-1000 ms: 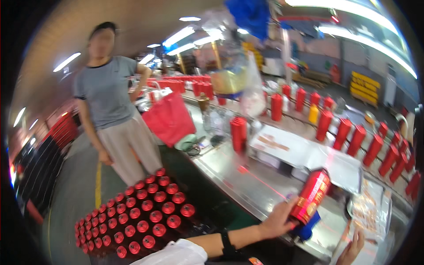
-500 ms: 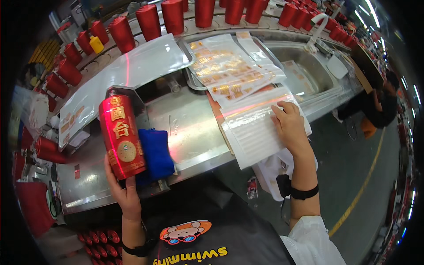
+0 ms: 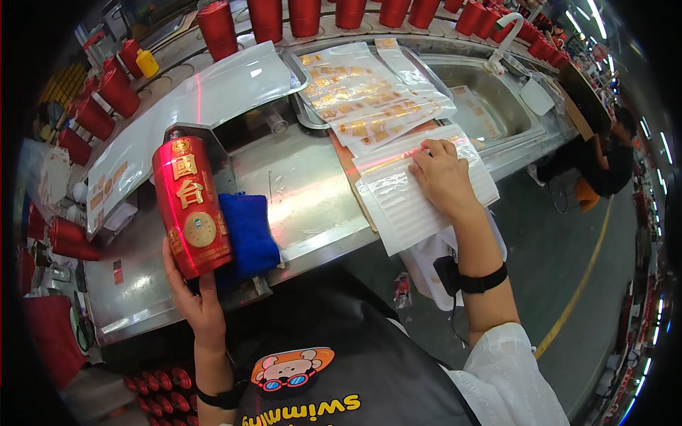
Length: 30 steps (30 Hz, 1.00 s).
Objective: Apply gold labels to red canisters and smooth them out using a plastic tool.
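Observation:
My left hand (image 3: 195, 305) grips the lower end of a red bottle (image 3: 201, 245), which has gold lettering and a round gold emblem on its front. The bottle leans over a dark angular stand (image 3: 214, 142), beside a folded blue cloth (image 3: 249, 238). Over a stack of white sheets (image 3: 405, 213) at the table's front edge, my right hand (image 3: 446, 176) has its fingers bent and close together. Its fingertips rest near the far edge of the top sheet; whether they pinch anything is too small to make out.
Behind the stack lie clear sheets of gold decals (image 3: 362, 92) on metal trays. A sink (image 3: 490, 106) with a white tap (image 3: 508, 28) stands at right. Red bottles (image 3: 266, 18) line a curved conveyor at the back. A person (image 3: 614, 160) sits far right.
My right hand has shifted left and a little away from me over the white sheets, its fingers more drawn together. The left hand still holds the bottle. The whole view has tilted slightly.

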{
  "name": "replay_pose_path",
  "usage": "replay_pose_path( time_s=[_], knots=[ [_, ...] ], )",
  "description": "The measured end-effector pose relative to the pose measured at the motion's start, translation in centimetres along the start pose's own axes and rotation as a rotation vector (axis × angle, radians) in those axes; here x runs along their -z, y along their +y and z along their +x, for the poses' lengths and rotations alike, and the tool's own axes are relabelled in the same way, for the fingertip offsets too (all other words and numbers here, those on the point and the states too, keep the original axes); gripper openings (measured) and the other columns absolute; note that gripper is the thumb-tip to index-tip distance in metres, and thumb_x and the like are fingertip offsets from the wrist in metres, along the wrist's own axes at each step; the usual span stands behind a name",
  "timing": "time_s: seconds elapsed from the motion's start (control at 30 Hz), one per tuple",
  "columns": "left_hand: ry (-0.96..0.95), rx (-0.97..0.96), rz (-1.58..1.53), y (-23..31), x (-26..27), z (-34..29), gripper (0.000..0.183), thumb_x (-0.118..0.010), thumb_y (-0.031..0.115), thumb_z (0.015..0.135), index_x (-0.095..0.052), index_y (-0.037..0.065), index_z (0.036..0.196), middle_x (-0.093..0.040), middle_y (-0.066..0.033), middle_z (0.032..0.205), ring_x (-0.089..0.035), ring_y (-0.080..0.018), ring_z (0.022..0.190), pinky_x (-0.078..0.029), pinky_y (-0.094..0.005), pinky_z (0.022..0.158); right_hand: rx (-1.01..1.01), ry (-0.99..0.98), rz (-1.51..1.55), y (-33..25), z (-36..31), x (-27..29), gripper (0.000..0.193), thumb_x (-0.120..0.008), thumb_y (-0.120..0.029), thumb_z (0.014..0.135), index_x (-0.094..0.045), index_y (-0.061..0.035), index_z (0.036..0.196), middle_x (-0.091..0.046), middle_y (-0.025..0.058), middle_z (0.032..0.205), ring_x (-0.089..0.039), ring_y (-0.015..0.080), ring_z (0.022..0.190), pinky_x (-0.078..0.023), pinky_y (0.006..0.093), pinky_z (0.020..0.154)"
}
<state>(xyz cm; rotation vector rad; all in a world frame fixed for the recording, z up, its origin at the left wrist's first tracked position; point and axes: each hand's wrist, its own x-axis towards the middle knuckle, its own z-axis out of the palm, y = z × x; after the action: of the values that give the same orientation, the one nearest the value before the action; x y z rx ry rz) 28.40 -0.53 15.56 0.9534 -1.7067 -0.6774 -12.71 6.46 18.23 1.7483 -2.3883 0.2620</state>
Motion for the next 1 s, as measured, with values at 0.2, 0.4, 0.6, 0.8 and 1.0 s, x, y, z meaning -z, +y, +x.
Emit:
replay_pose_path(
  time_s=[0.2,0.4,0.6,0.8,1.0],
  knots=[
    [-0.004,0.013,-0.028,0.1,0.0,0.0,0.068,-0.06,0.027,0.099,-0.027,-0.004,0.15,-0.039,-0.018,0.15,-0.042,-0.0253,0.135,-0.03,-0.0382,0.112,0.053,0.152,0.16,0.7,0.3,-0.4,0.026,-0.068,-0.025,0.087,-0.069,-0.0104,0.109,-0.056,0.0133,0.128,-0.049,0.0327,0.123,-0.048,0.049,0.088],
    [-0.003,0.002,0.046,-0.2,0.3,-0.1,0.066,-0.059,0.023,0.099,-0.028,-0.004,0.15,-0.037,-0.0193,0.15,-0.038,-0.0273,0.138,-0.027,-0.039,0.114,0.103,0.081,0.232,0.2,1.4,-1.8,0.019,-0.068,-0.023,0.085,-0.069,-0.0093,0.098,-0.053,0.0156,0.13,-0.049,0.0346,0.122,-0.048,0.0503,0.088],
    [-0.037,0.024,0.047,0.0,1.1,0.4,0.07,-0.061,0.025,0.097,-0.027,-0.002,0.151,-0.036,-0.0204,0.152,-0.036,-0.0303,0.14,-0.027,-0.0412,0.114,0.1,0.207,0.228,-0.6,1.5,-1.2,0.012,-0.07,-0.017,0.079,-0.068,-0.0091,0.088,-0.058,0.0127,0.122,-0.052,0.0336,0.118,-0.049,0.0478,0.084],
    [-0.096,-0.062,0.251,-1.0,2.5,1.0,0.074,-0.059,0.046,0.095,-0.035,-0.001,0.148,-0.042,-0.0219,0.148,-0.042,-0.0374,0.134,-0.03,-0.0446,0.112,0.299,0.281,0.469,-4.7,0.1,1.8,0.012,-0.072,-0.015,0.08,-0.066,-0.0081,0.087,-0.056,0.0111,0.121,-0.052,0.0331,0.116,-0.051,0.0475,0.08],
    [-0.114,-0.19,0.51,-0.5,3.3,2.0,0.073,-0.057,0.05,0.094,-0.042,-0.001,0.144,-0.052,-0.0193,0.14,-0.043,-0.0392,0.133,-0.024,-0.0509,0.114,0.421,0.161,0.658,-9.5,-0.3,4.7,0.013,-0.073,-0.006,0.077,-0.063,-0.005,0.085,-0.056,0.0159,0.12,-0.054,0.0349,0.11,-0.045,0.0415,0.094]
  ],
)
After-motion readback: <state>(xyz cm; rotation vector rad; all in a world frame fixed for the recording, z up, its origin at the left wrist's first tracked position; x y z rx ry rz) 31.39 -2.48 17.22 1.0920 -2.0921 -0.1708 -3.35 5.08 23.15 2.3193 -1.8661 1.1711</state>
